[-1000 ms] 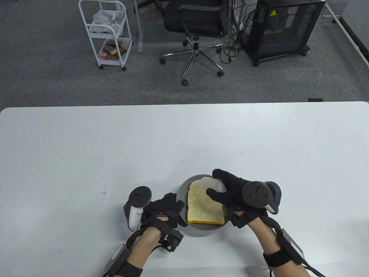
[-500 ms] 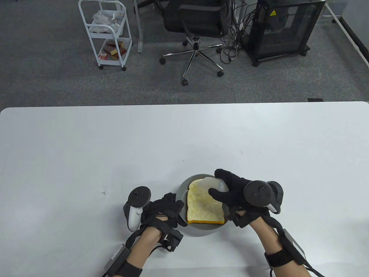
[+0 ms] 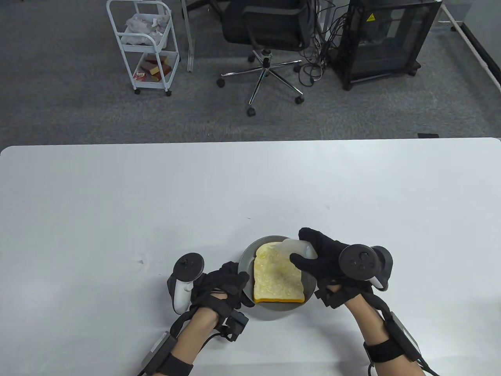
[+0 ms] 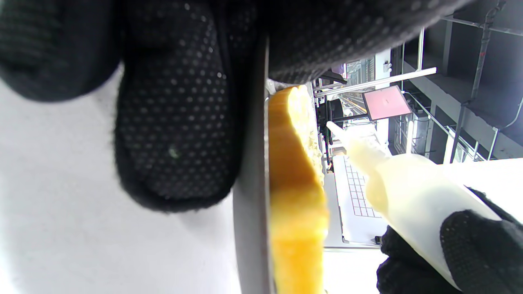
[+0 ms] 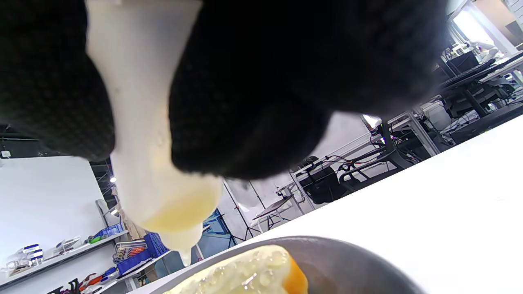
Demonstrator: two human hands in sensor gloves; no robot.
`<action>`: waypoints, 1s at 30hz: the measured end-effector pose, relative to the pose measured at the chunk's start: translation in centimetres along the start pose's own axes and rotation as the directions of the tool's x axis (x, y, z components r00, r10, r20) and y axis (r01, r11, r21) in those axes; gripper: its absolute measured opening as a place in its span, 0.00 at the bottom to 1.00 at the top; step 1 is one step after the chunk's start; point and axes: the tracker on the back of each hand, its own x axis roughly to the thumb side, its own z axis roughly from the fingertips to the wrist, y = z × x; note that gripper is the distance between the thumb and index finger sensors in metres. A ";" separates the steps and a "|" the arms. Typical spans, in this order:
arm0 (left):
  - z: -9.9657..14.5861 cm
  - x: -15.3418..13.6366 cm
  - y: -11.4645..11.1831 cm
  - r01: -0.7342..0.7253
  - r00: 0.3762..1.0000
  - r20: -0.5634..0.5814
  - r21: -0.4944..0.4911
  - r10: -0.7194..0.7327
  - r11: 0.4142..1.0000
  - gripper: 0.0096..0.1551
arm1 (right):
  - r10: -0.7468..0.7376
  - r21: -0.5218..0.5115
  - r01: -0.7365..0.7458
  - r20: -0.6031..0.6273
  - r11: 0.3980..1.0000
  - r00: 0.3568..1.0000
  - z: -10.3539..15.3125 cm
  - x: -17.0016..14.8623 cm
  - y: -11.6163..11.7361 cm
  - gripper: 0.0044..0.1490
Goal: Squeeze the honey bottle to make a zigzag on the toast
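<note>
A slice of toast [image 3: 277, 277] with glossy honey lines lies on a grey plate [image 3: 248, 258] near the table's front edge. My right hand [image 3: 321, 258] grips a translucent squeeze bottle [image 3: 298, 248], tilted with its nozzle over the toast's far right corner. In the right wrist view the bottle [image 5: 143, 122] points down at the toast [image 5: 249, 273]. My left hand [image 3: 227, 286] holds the plate's left rim. In the left wrist view a finger [image 4: 175, 122] lies against the plate [image 4: 250, 228], with the toast [image 4: 296, 196] and the bottle [image 4: 404, 196] beyond.
The white table [image 3: 117, 203] spreads wide around the plate. Beyond its far edge stand a white cart [image 3: 145, 43], an office chair [image 3: 270, 35] and a black cabinet [image 3: 387, 39] on the carpet.
My right hand has moved the bottle a little to the right and away, from over the toast's upper middle to its far right corner. The left hand and plate have stayed put.
</note>
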 end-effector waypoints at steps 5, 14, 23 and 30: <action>0.0 0.0 0.0 0.000 1.000 -0.001 0.003 0.000 1.000 0.28 | 0.002 -0.009 -0.002 -0.012 1.000 1.000 0.2 -0.4 -0.4 0.45; 0.0 0.0 0.1 -0.005 1.000 -0.001 0.008 0.005 1.000 0.28 | 0.001 -0.025 -0.002 -0.033 1.000 0.999 0.6 -1.1 -1.3 0.45; 0.1 0.0 0.2 -0.016 1.000 -0.001 0.013 0.016 1.000 0.28 | -0.002 -0.022 0.001 -0.062 1.000 0.998 0.9 -1.9 -1.9 0.45; 0.1 0.0 0.3 -0.020 1.000 -0.002 0.018 0.020 1.000 0.28 | 0.000 -0.024 -0.002 -0.075 1.000 0.997 1.1 -2.3 -2.2 0.45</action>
